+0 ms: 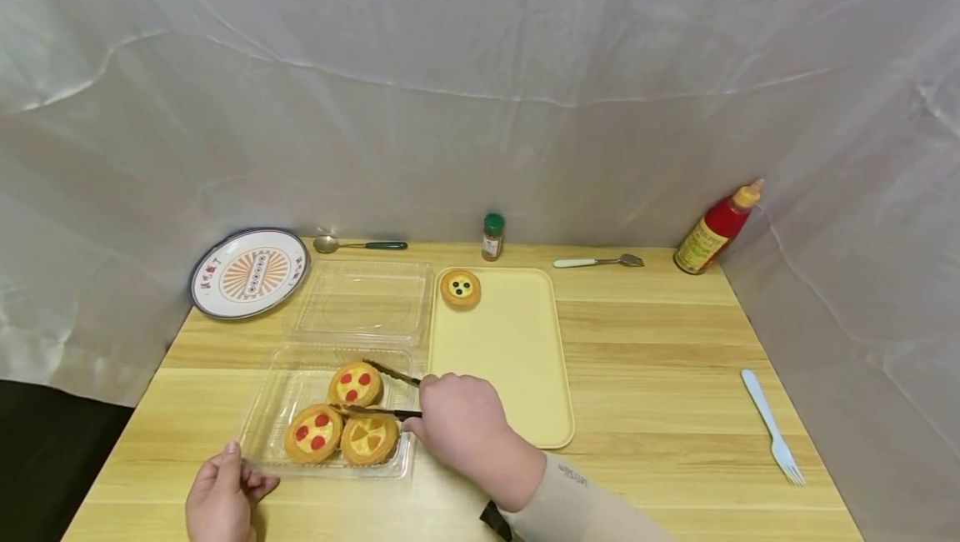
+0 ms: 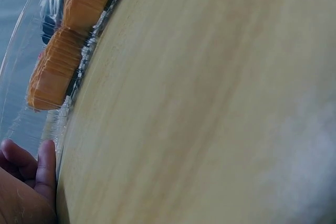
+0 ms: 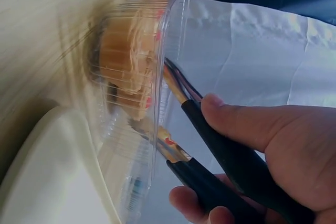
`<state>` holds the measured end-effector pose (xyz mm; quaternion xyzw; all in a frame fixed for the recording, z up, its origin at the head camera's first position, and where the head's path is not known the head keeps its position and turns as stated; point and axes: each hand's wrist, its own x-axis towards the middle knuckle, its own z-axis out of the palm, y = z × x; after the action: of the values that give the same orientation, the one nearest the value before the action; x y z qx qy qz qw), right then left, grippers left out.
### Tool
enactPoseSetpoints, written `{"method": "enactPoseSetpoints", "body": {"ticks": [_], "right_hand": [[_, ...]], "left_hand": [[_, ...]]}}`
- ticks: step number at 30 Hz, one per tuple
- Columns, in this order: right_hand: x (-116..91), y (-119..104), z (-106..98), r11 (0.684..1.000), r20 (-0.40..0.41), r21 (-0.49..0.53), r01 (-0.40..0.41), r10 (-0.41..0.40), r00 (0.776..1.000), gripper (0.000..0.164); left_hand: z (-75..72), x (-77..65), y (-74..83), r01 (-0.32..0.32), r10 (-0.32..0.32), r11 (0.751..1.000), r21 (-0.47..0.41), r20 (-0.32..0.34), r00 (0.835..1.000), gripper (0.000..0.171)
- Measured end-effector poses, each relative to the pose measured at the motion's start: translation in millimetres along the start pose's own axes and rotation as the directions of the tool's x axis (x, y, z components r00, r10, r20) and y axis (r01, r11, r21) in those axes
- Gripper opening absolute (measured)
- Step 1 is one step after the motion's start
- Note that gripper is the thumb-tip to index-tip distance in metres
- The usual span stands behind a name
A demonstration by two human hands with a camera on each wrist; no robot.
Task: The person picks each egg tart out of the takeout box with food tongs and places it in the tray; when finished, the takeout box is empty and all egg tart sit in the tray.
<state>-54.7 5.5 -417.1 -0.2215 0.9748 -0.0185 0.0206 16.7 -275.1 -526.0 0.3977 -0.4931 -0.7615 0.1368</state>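
Inside the clear rectangular plastic container (image 1: 303, 379) pinched by the left grip (image 1: 225, 496), the upper round red-dotted tart (image 1: 352, 381) should be squeezed gently by the black-handled tongs (image 3: 215, 140) held in the right grip (image 1: 474, 425).

Clear, glossy plastic container (image 1: 300, 383) with finely ribbed walls. Tarts (image 1: 313, 434) have rough, ridged, crust-like sides. Tongs (image 3: 220, 150) pair metal ends with smooth black handles. The tray (image 1: 502, 358) looks like smooth, matt plastic; the table (image 1: 652, 375) has a smooth, wood-grain surface. The plate (image 1: 225, 296) is smooth and glossy, the spoon (image 1: 326, 244) shiny metal at its bowl, the pale blue fork (image 1: 763, 409) plastic-looking. Creased cloth (image 1: 480, 50) behind has a faint sheen.
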Motion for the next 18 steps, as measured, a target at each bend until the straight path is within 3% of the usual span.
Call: {"method": "enactPoseSetpoints", "body": {"ticks": [18], "right_hand": [[-4.9, 3.6, -0.5, 0.999, -0.055, -0.050, -0.001, -0.002, 0.998, 0.051]], "left_hand": [[0.7, -1.4, 0.4, 0.002, -0.002, 1.000, 0.023, -0.002, 1.000, 0.034]]}}
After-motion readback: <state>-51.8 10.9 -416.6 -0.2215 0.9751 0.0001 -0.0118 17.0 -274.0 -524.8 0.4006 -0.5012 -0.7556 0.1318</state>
